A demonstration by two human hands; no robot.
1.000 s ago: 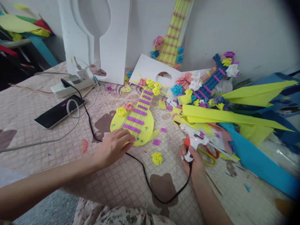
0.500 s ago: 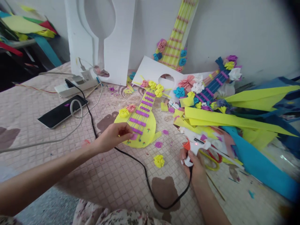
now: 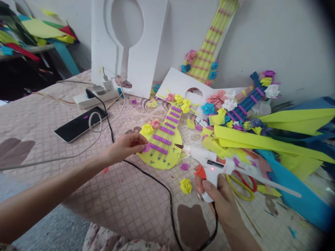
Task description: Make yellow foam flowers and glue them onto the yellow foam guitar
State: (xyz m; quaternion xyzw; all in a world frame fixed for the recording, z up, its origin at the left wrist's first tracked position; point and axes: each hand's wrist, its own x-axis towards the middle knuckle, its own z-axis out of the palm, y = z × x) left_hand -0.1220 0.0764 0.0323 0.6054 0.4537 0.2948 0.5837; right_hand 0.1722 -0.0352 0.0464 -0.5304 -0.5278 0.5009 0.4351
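Note:
My right hand [image 3: 222, 197] is wrapped round the handle of a white hot glue gun [image 3: 195, 153] with an orange trigger and a lit red light. Its nozzle points left, near the edge of a yellow paper guitar [image 3: 167, 164] lying on the table. Purple strips cross the guitar's strings, and paper flowers sit on its neck and side. At the guitar's left edge, my left hand [image 3: 128, 146] pinches a small purple paper piece [image 3: 147, 148]. A loose yellow paper flower [image 3: 185, 186] lies between the guitar and my right hand.
A power strip [image 3: 86, 100] and a black phone [image 3: 75, 129] lie to the left. The black cord [image 3: 146, 177] runs in front of the guitar. Right are scissors [image 3: 244, 197], yellow paper strips [image 3: 261, 137] and a blue paper guitar [image 3: 243, 108]. White cut-out boards [image 3: 149, 52] lean behind.
My right hand has brought the glue gun up and left, closer to the guitar. My left hand stays by the guitar with the purple paper piece. The view has shifted slightly.

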